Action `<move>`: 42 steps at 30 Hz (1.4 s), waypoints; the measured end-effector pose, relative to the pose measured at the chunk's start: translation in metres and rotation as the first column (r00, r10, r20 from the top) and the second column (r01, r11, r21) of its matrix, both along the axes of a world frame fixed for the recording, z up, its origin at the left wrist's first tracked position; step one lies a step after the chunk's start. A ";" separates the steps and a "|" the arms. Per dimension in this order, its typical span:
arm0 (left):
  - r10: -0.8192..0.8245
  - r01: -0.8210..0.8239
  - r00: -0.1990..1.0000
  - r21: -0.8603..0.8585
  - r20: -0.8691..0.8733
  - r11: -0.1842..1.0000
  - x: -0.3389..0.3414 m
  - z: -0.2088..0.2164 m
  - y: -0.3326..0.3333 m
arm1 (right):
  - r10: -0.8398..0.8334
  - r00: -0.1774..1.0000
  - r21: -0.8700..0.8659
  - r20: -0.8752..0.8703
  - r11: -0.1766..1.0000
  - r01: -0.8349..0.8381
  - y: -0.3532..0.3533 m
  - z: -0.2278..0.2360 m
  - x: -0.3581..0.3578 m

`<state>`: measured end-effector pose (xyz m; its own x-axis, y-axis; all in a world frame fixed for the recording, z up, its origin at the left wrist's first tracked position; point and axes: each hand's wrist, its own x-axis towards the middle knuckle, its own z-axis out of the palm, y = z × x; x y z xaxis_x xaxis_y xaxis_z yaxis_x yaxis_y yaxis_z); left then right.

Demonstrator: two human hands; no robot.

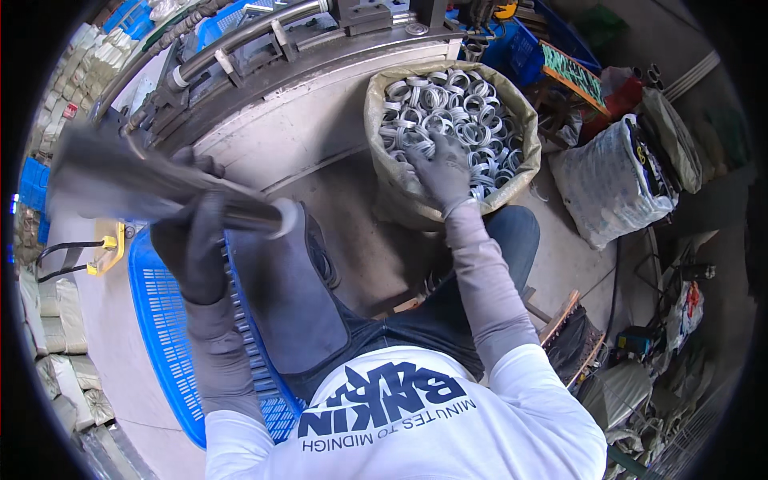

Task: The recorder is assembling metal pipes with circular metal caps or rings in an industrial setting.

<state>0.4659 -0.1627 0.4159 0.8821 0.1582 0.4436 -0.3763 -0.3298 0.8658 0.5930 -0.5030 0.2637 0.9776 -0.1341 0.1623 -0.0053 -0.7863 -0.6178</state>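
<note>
My left hand (192, 248), in a dark glove, is closed around a grey metal tube (160, 180) held at a slant over the left side. Motion smears the tube's far part, and a pale ring (286, 219) sits at its near end. A large tan sack (524, 160) full of silvery metal rings (472, 104) stands ahead. My right hand (445, 170), in a grey glove, reaches over its near rim. Its thumb and fingers close on a metal ring (419, 144) in the pile; the fingertips are partly hidden among the rings.
A blue plastic basket (164, 320) is beside my left leg, with a dark grey pad (288, 312) over my thigh. A metal machine bench (264, 88) runs along the back. At right are a filled pale bag (612, 180) and a small wooden-edged stool (572, 336).
</note>
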 end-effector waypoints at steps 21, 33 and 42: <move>0.027 0.155 0.982 0.876 -0.188 0.456 0.004 -0.075 -0.056 | 0.181 0.975 0.944 -0.130 0.324 0.065 0.016 0.024 -0.057; 0.003 0.216 0.971 0.880 -0.239 0.423 0.000 -0.076 -0.055 | 0.415 0.844 0.461 0.339 0.709 -0.534 0.033 0.008 -0.061; 0.076 0.271 0.948 0.907 -0.310 0.323 0.000 -0.075 -0.059 | 0.287 0.941 0.714 0.180 0.620 -0.325 0.052 0.023 -0.078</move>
<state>0.4654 -0.2214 0.3406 0.9537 -0.3007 -0.0038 -0.2998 -0.9518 0.0645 0.5155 -0.4512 0.2863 0.9786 0.0785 0.1902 0.1935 -0.0373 -0.9804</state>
